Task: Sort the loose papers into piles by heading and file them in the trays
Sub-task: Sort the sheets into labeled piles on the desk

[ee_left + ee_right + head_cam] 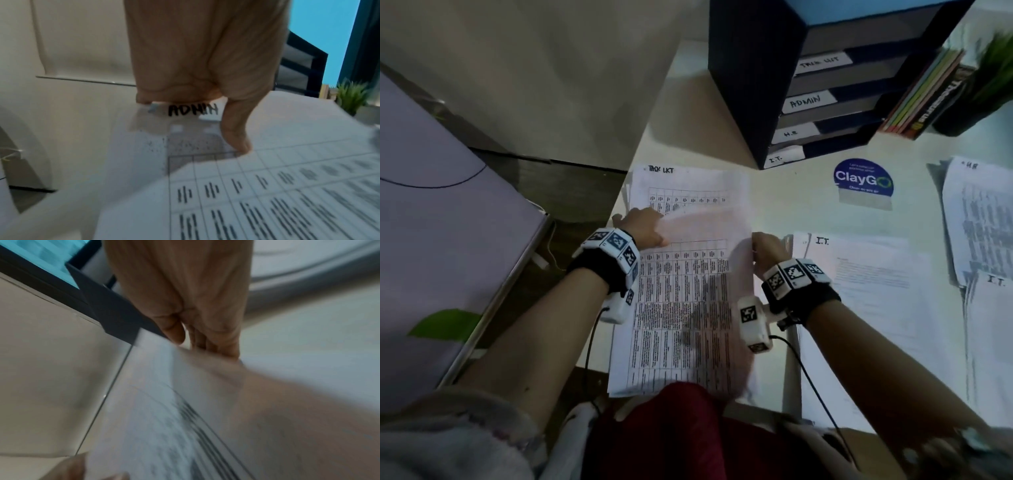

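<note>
I hold a printed table sheet [681, 308] above the desk's near edge, its top part curled over. My left hand [645, 229] pinches its upper left corner. In the left wrist view the heading ADMIN [193, 110] shows under the fingers and the thumb [236, 138] lies on the sheet. My right hand [768, 251] grips the sheet's right edge [205, 360] between thumb and fingers. Behind it lies a sheet headed TASK LIST [688, 185]. Piles headed I.T. [859, 274] and H.R [979, 212] lie to the right. The dark tray stack [756, 85], labelled TASK LIST, ADMIN, H.R and I.T., stands at the back.
A blue ClayGo sticker [863, 181] is stuck on the desk in front of the trays. Books [924, 92] and a green plant [993, 78] stand right of the stack. The desk's left edge runs beside a purple-grey surface [431, 205] with a cable.
</note>
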